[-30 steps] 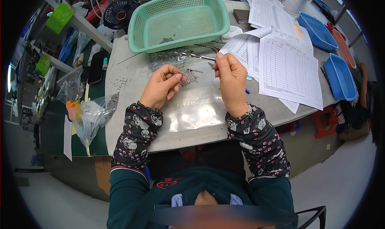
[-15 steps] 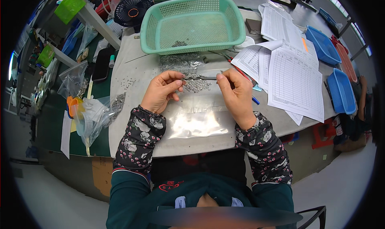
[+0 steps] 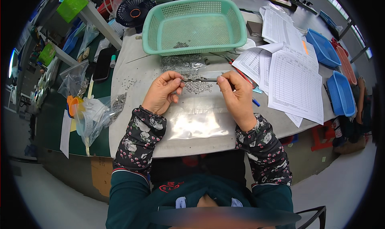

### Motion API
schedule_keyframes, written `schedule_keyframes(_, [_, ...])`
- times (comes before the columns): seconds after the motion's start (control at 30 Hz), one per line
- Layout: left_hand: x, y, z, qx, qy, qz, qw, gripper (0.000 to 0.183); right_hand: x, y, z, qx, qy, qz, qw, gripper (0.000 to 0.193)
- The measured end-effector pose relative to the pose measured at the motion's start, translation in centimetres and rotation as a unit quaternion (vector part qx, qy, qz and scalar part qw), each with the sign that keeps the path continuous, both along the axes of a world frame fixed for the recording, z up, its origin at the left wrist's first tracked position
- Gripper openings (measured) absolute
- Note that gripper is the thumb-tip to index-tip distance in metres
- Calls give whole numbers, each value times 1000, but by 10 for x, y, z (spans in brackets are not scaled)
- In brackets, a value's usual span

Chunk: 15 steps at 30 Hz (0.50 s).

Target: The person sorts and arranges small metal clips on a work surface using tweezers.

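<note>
Above the table, a thin dark metal rod-like tool (image 3: 203, 80) spans the gap between my two hands, lying nearly level. My left hand (image 3: 163, 91) pinches at its left end with thumb and forefinger; whether a small part is also between those fingertips is too fine to tell. My right hand (image 3: 237, 95) grips the other end between thumb and fingers. Just beneath the tool, many small metal parts (image 3: 197, 87) lie spread on a clear plastic bag (image 3: 196, 122). A clear bag full of similar parts (image 3: 182, 63) lies behind them.
A green mesh basket (image 3: 194, 49) stands at the back, with a few small parts inside. Printed sheets (image 3: 294, 82), a blue pen (image 3: 256, 102) and red-handled pliers (image 3: 242, 73) lie right. Blue trays (image 3: 341, 93) are farther right. Left are a fan (image 3: 134, 12), a phone (image 3: 103, 63) and plastic bags (image 3: 94, 118).
Both hands keep their hold and have barely moved. The rod-like tool has turned slightly between the fingers. The whole view has shifted a little.
</note>
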State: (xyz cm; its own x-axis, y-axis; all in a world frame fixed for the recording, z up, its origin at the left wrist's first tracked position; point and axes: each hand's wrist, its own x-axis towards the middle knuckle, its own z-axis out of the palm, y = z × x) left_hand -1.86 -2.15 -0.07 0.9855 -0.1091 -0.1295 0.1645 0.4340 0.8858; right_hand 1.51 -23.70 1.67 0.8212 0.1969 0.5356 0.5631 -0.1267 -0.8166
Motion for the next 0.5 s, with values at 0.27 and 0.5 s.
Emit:
schedule_keyframes(0.27, [1,-7,3,-2,28,18,999,14,1,-3,3,-54,-109,-23,992,10])
schedule_keyframes(0.5, [3,-7,-1,-2,21,18,1000,15,1,-5,5,-86,-195,-28,977,10])
